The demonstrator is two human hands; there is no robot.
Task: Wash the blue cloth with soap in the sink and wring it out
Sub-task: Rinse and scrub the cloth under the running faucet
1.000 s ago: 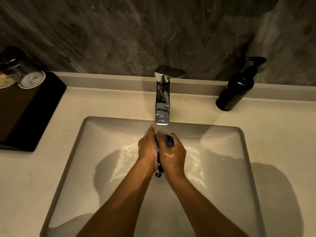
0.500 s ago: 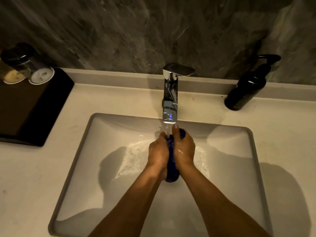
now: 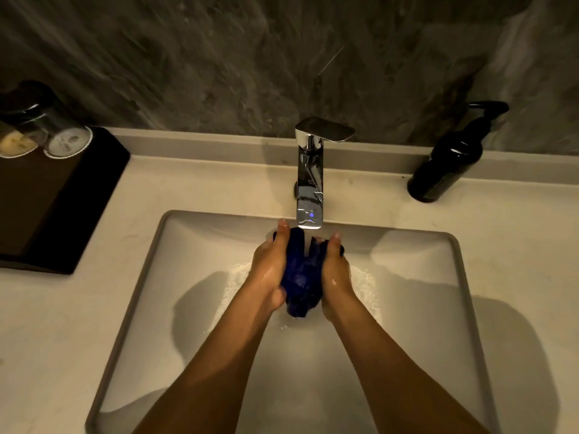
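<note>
Over the sink [image 3: 457, 277], just under the tap [image 3: 310, 189], the left hand [image 3: 269, 270] and right hand [image 3: 336, 270] press the bunched blue cloth [image 3: 302, 277] between them, fingers closed against its sides. A dark soap bottle [image 3: 445, 164] stands on the surface [image 3: 78, 324].

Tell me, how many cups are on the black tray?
2. One cup lies at the back of the tray; the other cup lies left of it, cut off by the picture's edge. More may be hidden.
</note>
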